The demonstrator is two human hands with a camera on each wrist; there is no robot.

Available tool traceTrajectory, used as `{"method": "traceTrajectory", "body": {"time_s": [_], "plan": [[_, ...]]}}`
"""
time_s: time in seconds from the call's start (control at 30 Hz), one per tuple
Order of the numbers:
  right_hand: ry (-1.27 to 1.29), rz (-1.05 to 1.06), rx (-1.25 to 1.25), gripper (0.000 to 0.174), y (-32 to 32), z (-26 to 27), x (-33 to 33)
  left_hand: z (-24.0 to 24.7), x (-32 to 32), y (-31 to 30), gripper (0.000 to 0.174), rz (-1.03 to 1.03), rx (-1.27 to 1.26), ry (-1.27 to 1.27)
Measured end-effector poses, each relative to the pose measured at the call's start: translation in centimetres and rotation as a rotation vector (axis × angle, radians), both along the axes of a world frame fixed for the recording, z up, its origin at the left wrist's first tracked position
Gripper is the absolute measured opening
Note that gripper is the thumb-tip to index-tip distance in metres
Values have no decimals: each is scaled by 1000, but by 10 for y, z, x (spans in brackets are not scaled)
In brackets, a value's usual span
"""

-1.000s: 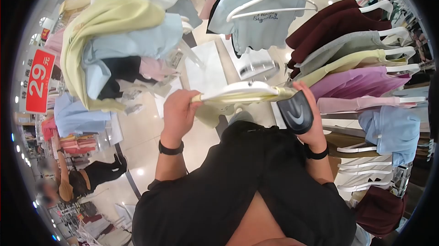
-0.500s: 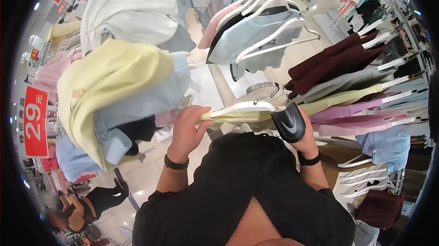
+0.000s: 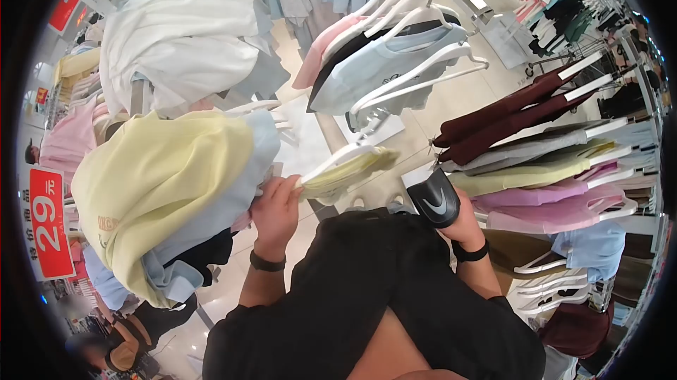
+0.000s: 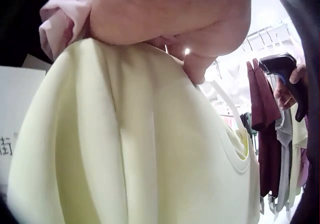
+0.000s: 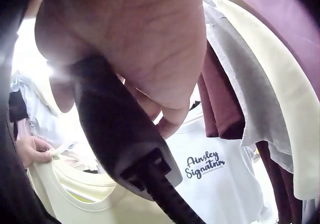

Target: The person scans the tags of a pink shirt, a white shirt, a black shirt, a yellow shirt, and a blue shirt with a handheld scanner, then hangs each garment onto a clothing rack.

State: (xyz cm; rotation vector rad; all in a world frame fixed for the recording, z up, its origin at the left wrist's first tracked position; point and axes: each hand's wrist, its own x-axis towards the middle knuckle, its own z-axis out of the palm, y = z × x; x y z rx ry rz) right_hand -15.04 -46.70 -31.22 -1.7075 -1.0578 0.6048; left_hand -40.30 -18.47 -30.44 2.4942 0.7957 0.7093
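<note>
A pale yellow shirt [image 3: 351, 174] on a white hanger [image 3: 338, 157] hangs in front of the body. My left hand [image 3: 275, 216] pinches its near shoulder, with the thumb and fingers at the hanger's end; the left wrist view shows the cloth [image 4: 150, 134] falling below that hand [image 4: 170, 19]. My right hand [image 3: 462, 221] grips a black handheld device [image 3: 434, 200], held apart from the shirt. In the right wrist view the device's dark handle [image 5: 120, 119] lies in the palm, a cable running from its end.
Left stands a rack with a draped yellow garment [image 3: 162, 168] and white ones [image 3: 180, 41]. A light blue printed shirt [image 3: 388, 69] hangs ahead. Maroon [image 3: 493, 115] and pink [image 3: 557, 207] clothes line the right. A red price sign [image 3: 51, 223] is at far left; a person is at lower left.
My right hand has come away from the shirt's far shoulder with the black device. The shirt and hanger, held by my left hand, now slant up away from the body.
</note>
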Motion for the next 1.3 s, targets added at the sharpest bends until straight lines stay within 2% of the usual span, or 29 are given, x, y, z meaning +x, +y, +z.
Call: {"method": "traceTrajectory", "body": {"time_s": [0.2, 0.27, 0.37, 0.53, 0.63, 0.77, 0.87, 0.97, 1.1, 1.3], "plan": [[-9, 53, -14, 44, -7, 1, 20, -8, 14, 8, 19, 202, 31, 52], [-43, 45, 1, 39, -10, -3, 25, -13, 23, 15, 19, 225, 37, 65], [17, 51, -43, 47, -21, -1, 31, -17, 36, 23, 20, 242, 24, 75], [-3, 22, -82, 47, -41, -5, 40, -22, 70, 24, 21, 237, -60, 19], [20, -13, -75, 47, -47, -2, 41, -30, 97, 28, 22, 156, -55, -118], [49, -49, -80, 47, -59, 0, 42, -14, 133, 27, 21, 94, -29, -83], [-53, -28, -91, 48, -68, -3, 45, -9, 158, 32, 20, 76, 31, -85], [44, -83, -100, 46, -68, 4, 40, 6, 180, 36, 20, 42, 32, -121], [26, -70, -103, 40, -69, 3, 37, 27, 211, 38, 20, -29, 123, -112], [19, -61, -80, 35, -67, 2, 34, 44, 251, 34, 21, -123, 93, -144]]}}
